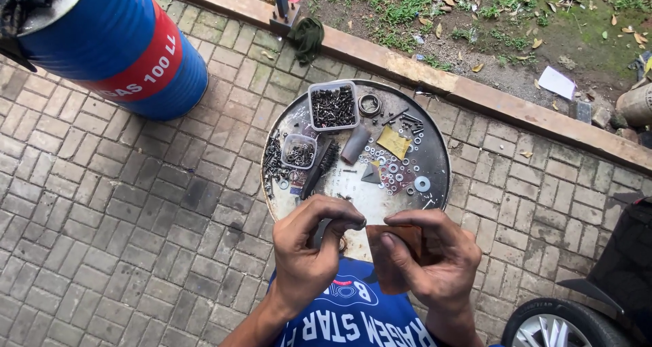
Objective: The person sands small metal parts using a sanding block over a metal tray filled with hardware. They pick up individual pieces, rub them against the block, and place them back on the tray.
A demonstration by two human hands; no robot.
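A small, flat, rust-brown sheet (401, 242) is pinched by the right hand (428, 255), thumb on top, above the round metal tray (435, 150). Something tiny, hidden by the fingertips, is gripped by the left hand (309, 248) just beside it. Dark screws are held in a large clear tub (333, 106), more small metal parts in a small tub (299, 151).

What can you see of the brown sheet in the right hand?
The brown sheet is a small, thin, reddish-brown piece, like sandpaper or worn card, with a flat matte face. The right hand pinches it, thumb on top and fingers behind, held up over the near rim of the round metal tray. The left hand meets its left edge at the fingertips. Its lower part is hidden.
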